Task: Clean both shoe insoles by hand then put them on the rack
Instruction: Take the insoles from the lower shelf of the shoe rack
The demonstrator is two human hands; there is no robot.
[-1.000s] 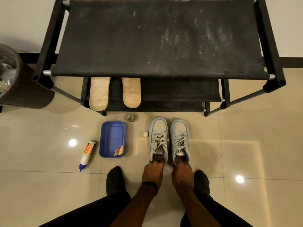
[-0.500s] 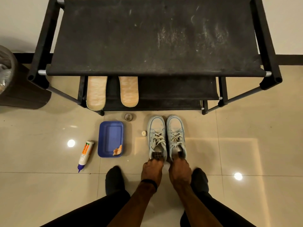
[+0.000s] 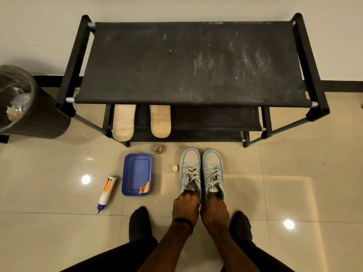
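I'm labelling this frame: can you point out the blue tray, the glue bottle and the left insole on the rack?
blue tray [image 3: 135, 169]: head view, bare floor of tray.
glue bottle [image 3: 107, 191]: head view, label on body.
left insole [image 3: 123, 122]: head view, middle of visible part.

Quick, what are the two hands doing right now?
Left hand: grips the heel of the left shoe.
Right hand: grips the heel of the right shoe.

Lighting: warm, dim indoor. Ceiling lamps glare as bright spots on glossy floor [image 3: 59, 193]. Rack [image 3: 188, 61] underside in shadow. Wide-angle bending at edges. Focus sharp.
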